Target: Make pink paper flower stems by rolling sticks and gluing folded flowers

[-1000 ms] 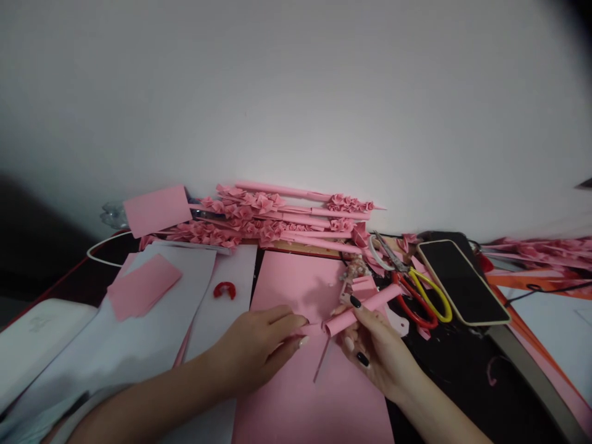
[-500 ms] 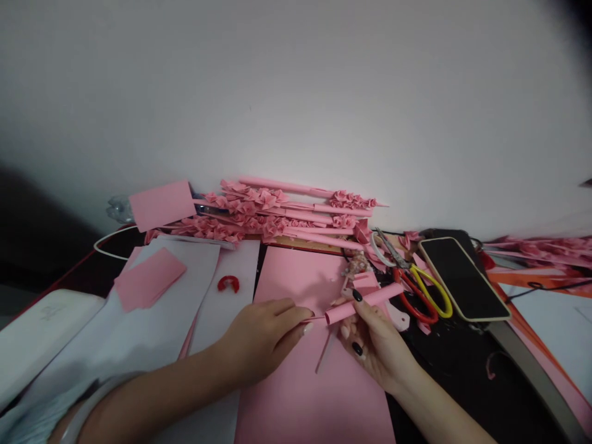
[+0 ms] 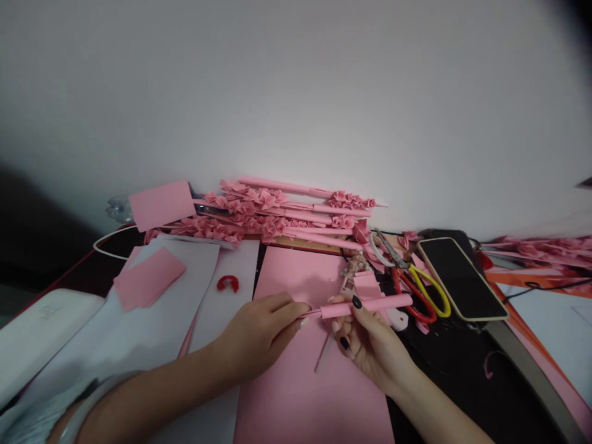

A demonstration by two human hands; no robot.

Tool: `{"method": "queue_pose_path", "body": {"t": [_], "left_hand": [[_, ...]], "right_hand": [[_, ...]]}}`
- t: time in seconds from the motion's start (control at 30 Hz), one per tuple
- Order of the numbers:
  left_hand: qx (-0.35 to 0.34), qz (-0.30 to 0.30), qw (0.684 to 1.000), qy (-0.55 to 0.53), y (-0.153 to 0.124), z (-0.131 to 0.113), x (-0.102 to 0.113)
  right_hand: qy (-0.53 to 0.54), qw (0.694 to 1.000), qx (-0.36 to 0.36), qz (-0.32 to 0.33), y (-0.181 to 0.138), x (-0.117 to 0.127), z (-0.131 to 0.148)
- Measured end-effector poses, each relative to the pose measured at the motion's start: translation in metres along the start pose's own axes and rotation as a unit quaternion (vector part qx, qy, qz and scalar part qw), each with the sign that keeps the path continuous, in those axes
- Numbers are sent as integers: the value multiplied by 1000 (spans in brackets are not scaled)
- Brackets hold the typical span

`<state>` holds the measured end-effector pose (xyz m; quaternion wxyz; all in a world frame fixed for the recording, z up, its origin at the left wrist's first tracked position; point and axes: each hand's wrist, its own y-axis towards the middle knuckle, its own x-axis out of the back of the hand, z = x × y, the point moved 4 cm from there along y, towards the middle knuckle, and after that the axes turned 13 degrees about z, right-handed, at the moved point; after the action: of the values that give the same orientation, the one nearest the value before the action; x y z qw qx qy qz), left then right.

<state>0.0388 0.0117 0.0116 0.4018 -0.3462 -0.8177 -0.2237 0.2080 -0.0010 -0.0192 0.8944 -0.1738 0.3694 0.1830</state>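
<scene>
Both hands hold one rolled pink paper tube (image 3: 370, 304) above a large pink paper sheet (image 3: 300, 376). My left hand (image 3: 261, 333) pinches the tube's thin left end between closed fingertips. My right hand (image 3: 370, 345), with dark nails, grips the thicker middle of the tube from below with thumb on top. The tube lies nearly level, pointing right toward the scissors. A thin pink strip hangs below it.
Finished pink paper flower stems (image 3: 287, 209) are piled along the wall. Yellow-and-red scissors (image 3: 416, 287) and a dark phone (image 3: 460, 277) lie to the right. Smaller pink pieces (image 3: 148, 277), white sheets (image 3: 139, 327), a red clip (image 3: 227, 282) and a white case (image 3: 37, 333) lie left.
The tube has been rolled tighter and longer, and it has swung from tilted up-right to nearly level. Both hands stayed in place on it.
</scene>
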Motion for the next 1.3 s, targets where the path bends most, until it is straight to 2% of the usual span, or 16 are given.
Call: {"method": "queue_pose_path", "body": {"t": [0.33, 0.53, 0.8, 1.0, 1.3], "left_hand": [[-36, -17, 998, 42, -1, 0, 0], [-40, -38, 991, 124, -3, -2, 1], [-49, 21, 976, 211, 0, -7, -7], [-48, 25, 981, 186, -1, -9, -5], [-61, 43, 964, 255, -2, -17, -2]], "right_hand": [[-4, 999, 11, 29, 0, -3, 2], [5, 998, 8, 56, 0, -5, -2], [-9, 996, -28, 79, 2, -6, -6], [17, 996, -22, 82, 1, -5, -6], [21, 997, -28, 61, 2, -3, -12]]}}
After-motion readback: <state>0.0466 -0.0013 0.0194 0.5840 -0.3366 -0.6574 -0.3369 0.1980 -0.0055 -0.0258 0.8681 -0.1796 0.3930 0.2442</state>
